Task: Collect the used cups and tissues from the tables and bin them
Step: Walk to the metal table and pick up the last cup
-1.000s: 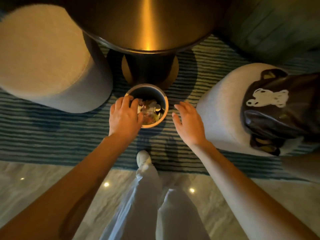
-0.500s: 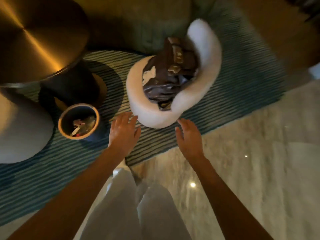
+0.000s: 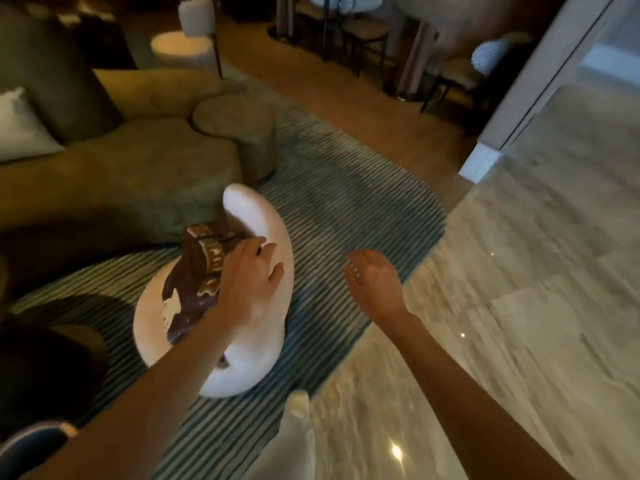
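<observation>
1. The bin point(image 3: 33, 441) shows only as a curved piece of rim at the bottom left corner, cut off by the frame edge. What it holds is out of sight, and so little shows that its axis and facing cannot be told.
2. The left hand point(image 3: 251, 280) is well apart from the bin, up and to the right. It hangs over a white chair point(image 3: 266, 237) and a brown bag point(image 3: 194, 282) lying on the seat. Its fingers are spread and nearly straight, gripping nothing; whether they touch the bag cannot be told.
3. The chair stands on a striped rug point(image 3: 346, 202), in front of a green sofa point(image 3: 138, 174).
4. The right hand point(image 3: 375, 282) hovers over the rug's edge beside the marble floor point(image 3: 519, 271), fingers loosely curved, empty.
</observation>
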